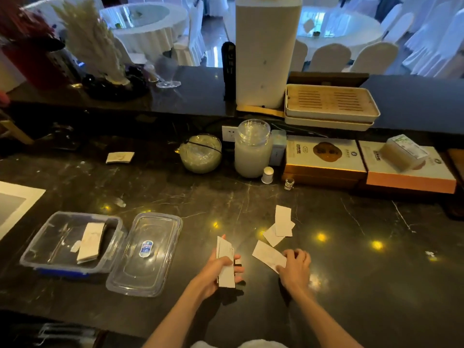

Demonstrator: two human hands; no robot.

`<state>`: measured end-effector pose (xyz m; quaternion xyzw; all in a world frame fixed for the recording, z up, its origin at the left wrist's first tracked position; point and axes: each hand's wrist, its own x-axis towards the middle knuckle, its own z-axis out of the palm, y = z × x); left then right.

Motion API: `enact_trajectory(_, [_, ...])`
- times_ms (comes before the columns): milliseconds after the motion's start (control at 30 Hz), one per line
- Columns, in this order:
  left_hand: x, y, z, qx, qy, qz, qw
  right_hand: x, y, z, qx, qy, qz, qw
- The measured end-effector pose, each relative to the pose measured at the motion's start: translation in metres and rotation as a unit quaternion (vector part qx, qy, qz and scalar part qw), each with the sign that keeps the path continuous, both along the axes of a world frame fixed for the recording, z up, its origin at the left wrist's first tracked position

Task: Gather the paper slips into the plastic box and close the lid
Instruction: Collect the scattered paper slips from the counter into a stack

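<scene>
Left hand [221,268] clutches slips [225,262] – upright

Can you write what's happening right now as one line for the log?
left hand: holds slips | right hand: picking slip | box: open | lid: off

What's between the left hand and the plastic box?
Head view: the loose lid lies between the left hand and the plastic box, flat on the counter.

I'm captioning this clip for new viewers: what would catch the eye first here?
Two bare hands low in the middle: the left hand grips a stack of paper slips, the right hand pinches a slip on the dark counter. At left sits the open plastic box, its lid beside it.
</scene>
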<state>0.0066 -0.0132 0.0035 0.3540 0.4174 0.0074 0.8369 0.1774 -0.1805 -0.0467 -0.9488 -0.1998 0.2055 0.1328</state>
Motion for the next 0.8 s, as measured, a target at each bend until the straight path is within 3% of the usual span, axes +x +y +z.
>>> enact_trajectory(67, [0.004,0.010,-0.002,0.031,0.003,-0.037,0.999,-0.004,0.003,0.002,0.032,0.001,-0.017,0.999])
enact_trajectory(200, [0.016,0.028,-0.015,-0.012,0.005,-0.045,0.999,-0.005,0.006,0.020,0.238,0.103,-0.085,0.962])
enact_trajectory(300, [0.033,0.042,-0.020,-0.047,0.026,-0.139,0.989,-0.001,0.012,0.043,0.307,0.166,-0.023,0.937])
enact_trajectory(367, [0.046,0.047,-0.019,-0.086,0.031,-0.233,0.968,0.004,0.020,0.059,0.310,0.207,0.035,0.927])
enact_trajectory(467, [0.063,0.051,-0.021,-0.165,0.003,-0.338,0.927,0.012,0.036,0.074,0.240,0.247,0.120,0.931])
enact_trajectory(567, [0.075,0.046,-0.020,-0.123,-0.017,-0.424,0.897,0.013,0.054,0.073,0.193,0.240,0.136,0.942])
enact_trajectory(633, [0.082,0.045,-0.023,-0.085,-0.017,-0.412,0.907,0.017,0.063,0.069,0.178,0.224,0.140,0.948])
enact_trajectory(700, [0.088,0.049,-0.027,-0.083,-0.021,-0.355,0.931,0.027,0.071,0.064,0.195,0.230,0.102,0.948])
enact_trajectory(800, [0.101,0.062,-0.034,-0.079,-0.019,-0.252,0.964,0.053,0.084,0.054,0.207,0.189,-0.156,0.947])
